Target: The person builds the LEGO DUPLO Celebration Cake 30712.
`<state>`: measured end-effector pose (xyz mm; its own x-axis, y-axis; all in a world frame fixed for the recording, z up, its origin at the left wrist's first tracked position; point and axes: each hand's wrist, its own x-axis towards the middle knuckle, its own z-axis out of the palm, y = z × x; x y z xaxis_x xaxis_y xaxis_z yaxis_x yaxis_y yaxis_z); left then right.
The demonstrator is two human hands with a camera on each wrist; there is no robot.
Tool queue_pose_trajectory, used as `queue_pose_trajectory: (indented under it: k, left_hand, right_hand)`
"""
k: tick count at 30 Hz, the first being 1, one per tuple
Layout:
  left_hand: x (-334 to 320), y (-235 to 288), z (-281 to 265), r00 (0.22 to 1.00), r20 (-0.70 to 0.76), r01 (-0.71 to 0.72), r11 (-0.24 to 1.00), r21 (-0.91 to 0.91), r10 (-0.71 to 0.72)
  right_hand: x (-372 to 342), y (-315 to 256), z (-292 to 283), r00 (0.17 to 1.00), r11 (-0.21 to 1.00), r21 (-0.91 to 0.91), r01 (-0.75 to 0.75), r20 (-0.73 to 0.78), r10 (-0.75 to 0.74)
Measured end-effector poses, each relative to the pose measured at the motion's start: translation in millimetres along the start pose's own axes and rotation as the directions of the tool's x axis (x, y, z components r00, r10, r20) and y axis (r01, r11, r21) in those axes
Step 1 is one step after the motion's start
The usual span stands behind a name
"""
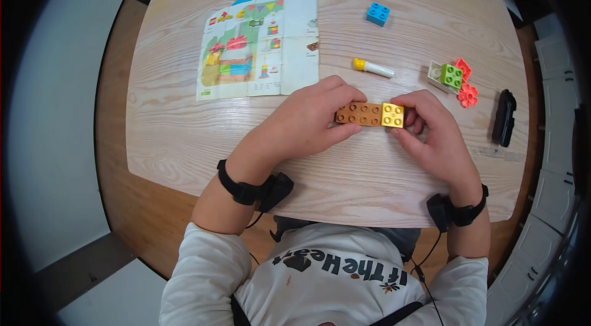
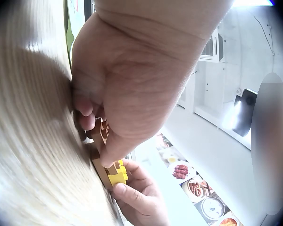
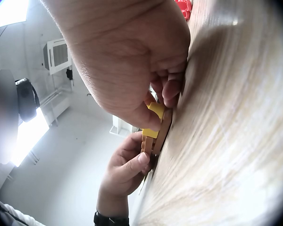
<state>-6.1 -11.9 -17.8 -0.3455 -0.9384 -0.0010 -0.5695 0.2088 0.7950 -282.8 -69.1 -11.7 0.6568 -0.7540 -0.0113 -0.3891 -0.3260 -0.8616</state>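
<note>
A brown studded toy brick (image 1: 363,114) lies close over the wooden table in front of the person. At its right end sits a yellow brick (image 1: 393,115) with a two-by-two stud top. Both wrist views show a lower brown piece (image 3: 164,129) beneath the yellow one. The left hand (image 1: 308,115) grips the brown brick's left end, thumb on the near side and fingers on the far side. From the right, the right hand (image 1: 436,135) pinches the yellow brick between thumb and index finger. Its other fingers are curled in, partly hidden.
A creased picture sheet (image 1: 265,49) lies at the back left. Beyond the hands are a blue brick (image 1: 378,14) and a white tube with a yellow end (image 1: 374,68). Further right lie a green brick (image 1: 451,76), a red flower (image 1: 468,96) and a black object (image 1: 505,118).
</note>
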Motion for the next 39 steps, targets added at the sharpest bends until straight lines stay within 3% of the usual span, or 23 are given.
queue_pose_trajectory:
  k: [13,31,34,37,39]
  left_hand:
    - [3,11,-1,0.997,0.01,0.077,0.997,-0.014,-0.077]
    - [1,-2,1,0.999,-0.005,-0.037,0.999,0.006,0.037]
    - [2,-3,-1,0.999,-0.031,-0.036,0.999,-0.039,0.035]
    - [3,1,-4,0.991,-0.117,0.037,0.983,-0.181,-0.058]
    - [4,-4,-3,0.982,-0.179,0.026,0.988,-0.155,-0.054]
  right_hand:
    - [-1,4,-4,0.999,0.999,-0.035,0.04,0.013,-0.04]
    - [0,2,1,1.0,1.0,-0.01,0.0,-0.019,-0.001]
    - [-1,2,1,1.0,1.0,-0.003,-0.002,-0.022,0.002]
    - [-1,1,-1,1.0,1.0,0.002,-0.005,-0.013,0.005]
    - [-1,1,-1,1.0,1.0,-0.007,-0.005,-0.001,0.005]
